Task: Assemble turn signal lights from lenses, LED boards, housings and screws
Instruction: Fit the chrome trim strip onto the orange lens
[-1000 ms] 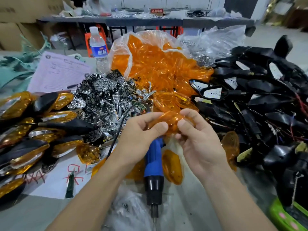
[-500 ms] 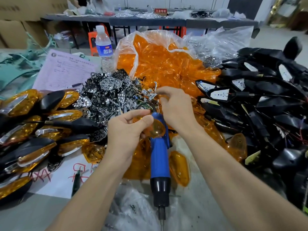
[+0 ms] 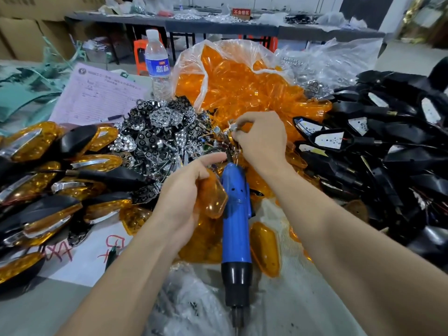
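Observation:
My left hand (image 3: 184,190) holds an amber lens (image 3: 213,197) low in the middle, just left of the blue electric screwdriver (image 3: 236,229). Farther out, my right hand (image 3: 260,139) pinches a small chrome reflector piece (image 3: 234,128) at the edge of the chrome and black reflector pile (image 3: 160,132). A clear bag of amber lenses (image 3: 240,86) lies behind that hand. Black housings with white LED boards (image 3: 378,146) are heaped on the right. Finished amber-and-black turn signals (image 3: 46,180) are stacked on the left.
A water bottle (image 3: 157,66) stands behind the reflector pile beside a pink form (image 3: 97,95). Loose amber lenses (image 3: 264,248) lie by the screwdriver. Crumpled clear plastic (image 3: 189,309) covers the near table. Another cluttered table (image 3: 218,23) and cardboard boxes (image 3: 21,37) stand behind.
My right hand left the lens and reached forward to the reflector pile, where it now pinches a small chrome piece. My left hand kept the lens and turned it beside the screwdriver.

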